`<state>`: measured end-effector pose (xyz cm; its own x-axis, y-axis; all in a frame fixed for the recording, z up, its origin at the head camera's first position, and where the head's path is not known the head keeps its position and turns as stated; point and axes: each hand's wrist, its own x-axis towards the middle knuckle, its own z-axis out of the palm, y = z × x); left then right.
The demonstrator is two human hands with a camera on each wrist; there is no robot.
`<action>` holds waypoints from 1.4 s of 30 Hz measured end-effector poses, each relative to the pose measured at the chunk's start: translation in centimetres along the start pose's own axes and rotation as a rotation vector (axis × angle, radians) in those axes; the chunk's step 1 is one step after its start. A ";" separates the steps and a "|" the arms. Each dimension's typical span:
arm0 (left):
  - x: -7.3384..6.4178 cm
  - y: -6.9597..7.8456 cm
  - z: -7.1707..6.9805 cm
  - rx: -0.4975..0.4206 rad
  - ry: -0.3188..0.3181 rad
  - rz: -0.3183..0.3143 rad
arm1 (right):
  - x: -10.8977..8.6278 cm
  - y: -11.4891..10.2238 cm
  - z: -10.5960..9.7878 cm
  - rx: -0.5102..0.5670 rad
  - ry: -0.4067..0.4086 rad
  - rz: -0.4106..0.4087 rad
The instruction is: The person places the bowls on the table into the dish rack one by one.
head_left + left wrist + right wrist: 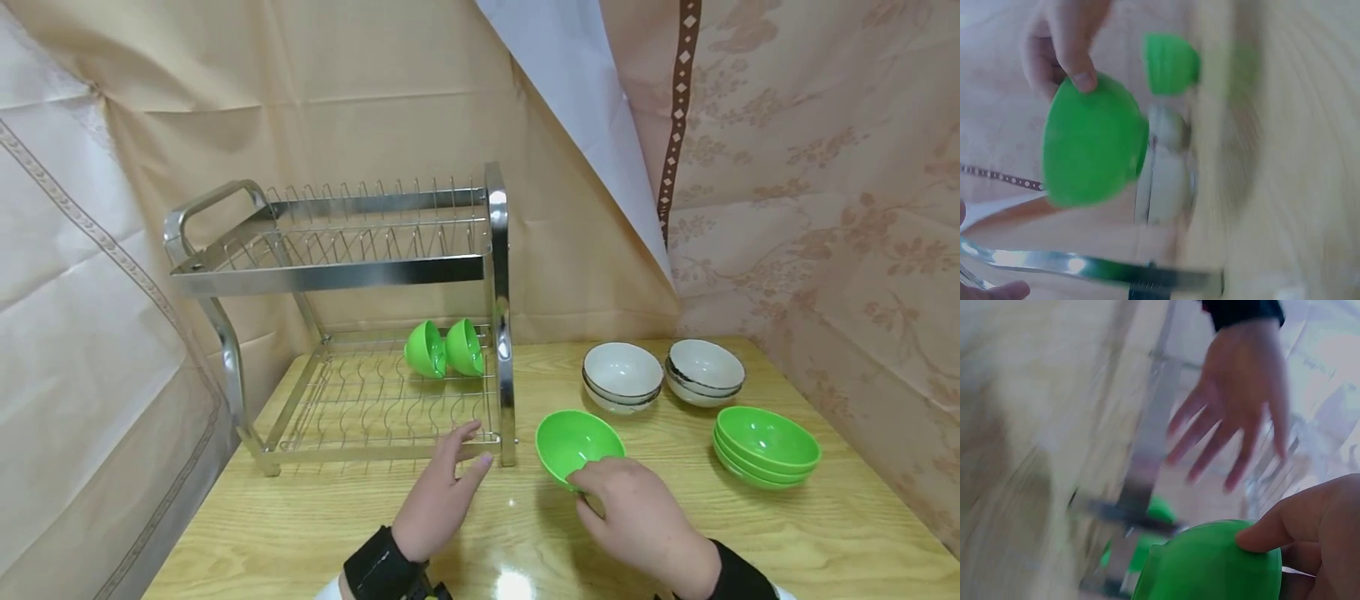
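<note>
My right hand (637,512) pinches the near rim of a green bowl (576,442), which it holds above the table right of the dish rack. In the right wrist view the thumb and fingers (1272,528) grip the bowl's edge. My left hand (442,496) is held in the air before the rack's lower front bar, its fingers spread and holding nothing. The metal dish rack (330,279) has two tiers. Two green bowls (465,348) stand on edge side by side at the right end of its lower tier.
On the table's right stand a stack of green bowls (765,446) and two stacks of white bowls with dark rims, one (622,371) nearer the rack, the other (707,367) farther right. Cloth curtains (390,83) hang behind and at both sides of the wooden table (847,533).
</note>
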<state>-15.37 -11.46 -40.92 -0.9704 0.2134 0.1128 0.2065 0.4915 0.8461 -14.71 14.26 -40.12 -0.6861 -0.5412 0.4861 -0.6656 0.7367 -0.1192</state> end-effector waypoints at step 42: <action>0.7 -1.1 -3.4 -0.908 -0.087 -0.196 | 5.6 -4.0 2.8 0.196 0.067 -0.374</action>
<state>-16.73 -14.72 -39.94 -0.9573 0.2769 -0.0834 -0.1726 -0.3154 0.9331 -16.69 7.09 -39.38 -0.3704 -0.7245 0.5813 -0.9128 0.3999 -0.0832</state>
